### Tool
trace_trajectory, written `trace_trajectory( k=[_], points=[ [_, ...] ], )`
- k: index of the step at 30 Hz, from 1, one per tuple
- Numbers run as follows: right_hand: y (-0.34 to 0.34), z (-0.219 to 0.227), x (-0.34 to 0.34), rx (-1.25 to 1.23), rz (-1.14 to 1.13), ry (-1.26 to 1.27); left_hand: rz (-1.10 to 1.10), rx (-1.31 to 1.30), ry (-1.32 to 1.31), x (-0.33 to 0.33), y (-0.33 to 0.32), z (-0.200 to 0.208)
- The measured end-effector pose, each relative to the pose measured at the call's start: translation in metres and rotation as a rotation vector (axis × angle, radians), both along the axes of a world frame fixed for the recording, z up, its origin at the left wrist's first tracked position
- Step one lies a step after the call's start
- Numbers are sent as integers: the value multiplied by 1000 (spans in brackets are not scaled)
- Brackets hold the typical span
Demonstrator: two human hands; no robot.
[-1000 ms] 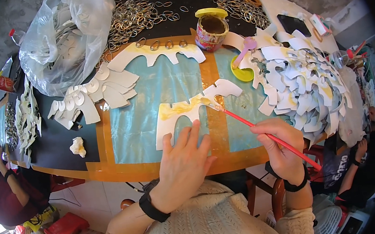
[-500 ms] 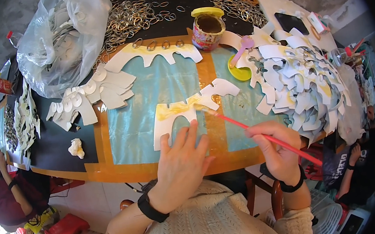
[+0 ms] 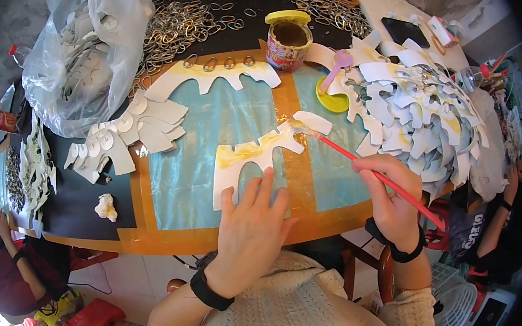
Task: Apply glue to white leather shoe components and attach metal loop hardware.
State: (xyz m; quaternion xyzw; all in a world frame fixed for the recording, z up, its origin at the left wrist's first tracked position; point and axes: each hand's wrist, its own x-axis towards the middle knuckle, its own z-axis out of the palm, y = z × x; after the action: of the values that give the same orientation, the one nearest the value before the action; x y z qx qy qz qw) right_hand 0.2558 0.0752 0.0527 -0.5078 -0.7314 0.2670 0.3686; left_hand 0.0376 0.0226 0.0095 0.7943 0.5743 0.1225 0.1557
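White, flat cut-out strip [image 3: 265, 146] with notches along its upper edge and arches along the lower one. It lies on the blue sheet [image 3: 186, 188] and across the orange-brown tape [image 3: 305, 200], mid tabletop [image 3: 77, 208], directly in front of the wearer.

Left hand [image 3: 252, 219]: not clamped on anything. Palm down, fingers slightly apart, fingertips at the strip's lower edge, apparently steadying it. Right hand [image 3: 391, 189]: thumb and fingers pinched on the red-handled brush [image 3: 337, 148], bristles down at the strip's right part.

Step in hand, my read: brushing a yellowish coat along the upper band. Left and middle sections show yellow; the outermost right end looks mostly white. Coat thickness: can't tell.

Next move, judgement only: calls for a light stroke outward over that right end, left fingers holding so the thin piece doesn't skid. If the bristles run dry, the open tin [image 3: 289, 49] with the yellow lid [image 3: 287, 16] sits beyond the strip, within reach.

Reference nearby: a second strip [image 3: 211, 78] farther back, yellow on it too, four metal rings [image 3: 229, 62] spaced along its upper edge. Loose ring pile [image 3: 177, 33] behind that; big heap of white pieces [image 3: 428, 116] to the right.
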Motion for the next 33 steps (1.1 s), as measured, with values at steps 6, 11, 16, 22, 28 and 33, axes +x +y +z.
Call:
trace_trajectory(
  k=[6,11,16,22,28,33],
  points=[
    [-9,4,8,-4,96,165,7,7,-20,-1,-1,-2],
    [-3,10,-4,-66,237,182,0,4,12,0,-4,0],
    [7,5,-18,-112,304,148,-5,-9,-29,0,-8,-3],
    [12,0,-27,-112,240,130,-11,-14,-6,0,-6,-1],
    [12,3,-27,-82,269,86,-10,-7,0,-1,-7,-3],
    [15,-2,-37,-51,261,125,-12,-6,-1,-1,-7,-3]
  ],
)
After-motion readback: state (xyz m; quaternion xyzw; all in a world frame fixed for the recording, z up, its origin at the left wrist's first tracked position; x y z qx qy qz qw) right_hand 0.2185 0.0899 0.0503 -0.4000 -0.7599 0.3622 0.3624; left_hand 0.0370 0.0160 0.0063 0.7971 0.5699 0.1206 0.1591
